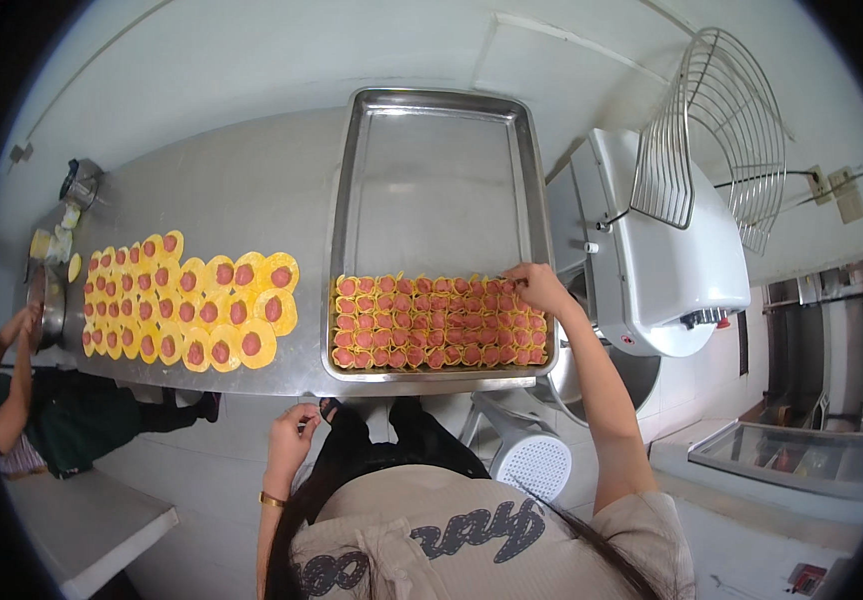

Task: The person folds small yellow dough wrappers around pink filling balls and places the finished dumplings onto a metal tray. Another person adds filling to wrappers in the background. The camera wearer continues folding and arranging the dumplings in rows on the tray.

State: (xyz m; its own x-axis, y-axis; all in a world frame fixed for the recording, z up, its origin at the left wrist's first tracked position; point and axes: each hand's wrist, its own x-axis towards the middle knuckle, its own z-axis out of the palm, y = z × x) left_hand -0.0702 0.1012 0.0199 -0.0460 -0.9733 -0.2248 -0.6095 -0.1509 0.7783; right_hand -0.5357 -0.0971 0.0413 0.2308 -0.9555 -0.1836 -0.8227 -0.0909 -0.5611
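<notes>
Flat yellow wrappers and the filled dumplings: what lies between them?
Rightward from the wrappers, the head view shows a bare strip of steel tabletop, then the left rim of the tray holding the dumplings.

dozens of meat-topped wrappers (239, 312), one tray (442, 190), one mixer (687, 250), one stool (532, 466)

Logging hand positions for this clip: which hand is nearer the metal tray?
Right: the right hand is over the metal tray near its right side; the left hand is outside it, beyond its near left corner.
</notes>
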